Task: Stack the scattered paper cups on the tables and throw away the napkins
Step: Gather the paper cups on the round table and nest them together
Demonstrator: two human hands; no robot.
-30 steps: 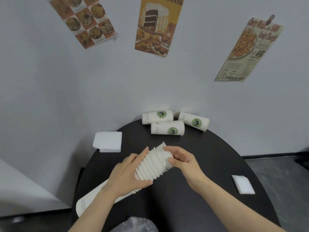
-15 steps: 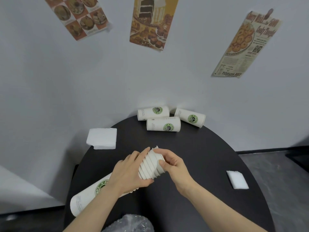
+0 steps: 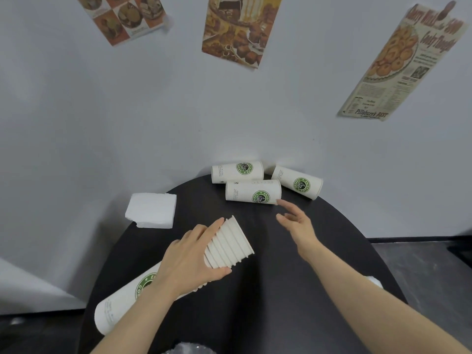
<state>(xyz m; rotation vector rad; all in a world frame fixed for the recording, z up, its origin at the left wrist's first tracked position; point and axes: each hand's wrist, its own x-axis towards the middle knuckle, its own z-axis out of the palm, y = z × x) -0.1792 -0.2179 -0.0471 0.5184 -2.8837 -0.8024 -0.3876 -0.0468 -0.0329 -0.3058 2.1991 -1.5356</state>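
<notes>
My left hand (image 3: 187, 264) grips a stack of several nested white paper cups (image 3: 229, 245) lying tilted over the black round table (image 3: 332, 238), rims pointing to the far right. My right hand (image 3: 293, 222) is open above the table, its fingers stretched toward the nearest of three loose cups. That cup (image 3: 252, 191) lies on its side, with a second cup (image 3: 237, 171) behind it and a third (image 3: 297, 182) to the right by the wall. A white napkin (image 3: 152, 210) lies at the table's left edge. Another napkin (image 3: 374, 281) peeks out behind my right forearm.
The table stands against a pale wall with three food posters (image 3: 241, 29). A crumpled clear plastic bag (image 3: 189, 350) shows at the bottom edge. Grey floor (image 3: 429, 277) lies to the right of the table.
My right hand let go of the stack's rim end and moved up and right toward the loose cups, fingers spread. My left hand still holds the stack.
</notes>
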